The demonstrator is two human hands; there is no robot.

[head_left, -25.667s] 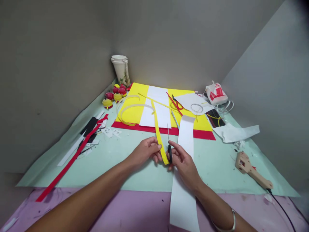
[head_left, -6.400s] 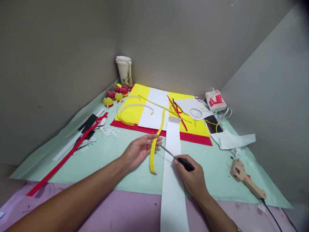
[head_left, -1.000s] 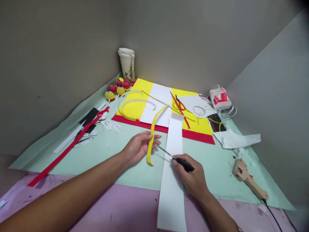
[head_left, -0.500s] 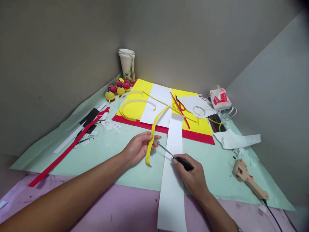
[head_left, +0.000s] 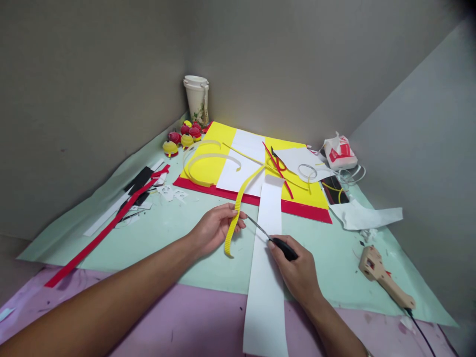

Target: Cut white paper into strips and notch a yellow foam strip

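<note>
Between the thumb and fingers of my left hand (head_left: 211, 230) is a ridged yellow corrugated paper strip (head_left: 231, 232). Its near end hangs down in a curl, and its far part runs back over the coloured sheets. My right hand (head_left: 299, 272) is wrapped round the handle of a black-handled tool with a thin metal shaft (head_left: 285, 249). The shaft points up and left, its tip close to my left fingertips; whether it touches the strip I cannot tell. Beneath my right hand lies a long white paper strip (head_left: 265, 302), reaching past the near edge of the green mat.
Yellow sheets (head_left: 208, 158), with white and red ones, lie at the back under curled strips and scissors (head_left: 280, 163). A glue gun (head_left: 386, 280) lies right, a tissue pack (head_left: 339, 151) behind it. Red strips (head_left: 107, 230), small red-yellow pieces (head_left: 170, 148) and a cup (head_left: 196, 99) are left.
Barely anything differs. My left fingers and the yellow strip have shifted slightly, and the tool's tip sits a touch higher and further right.
</note>
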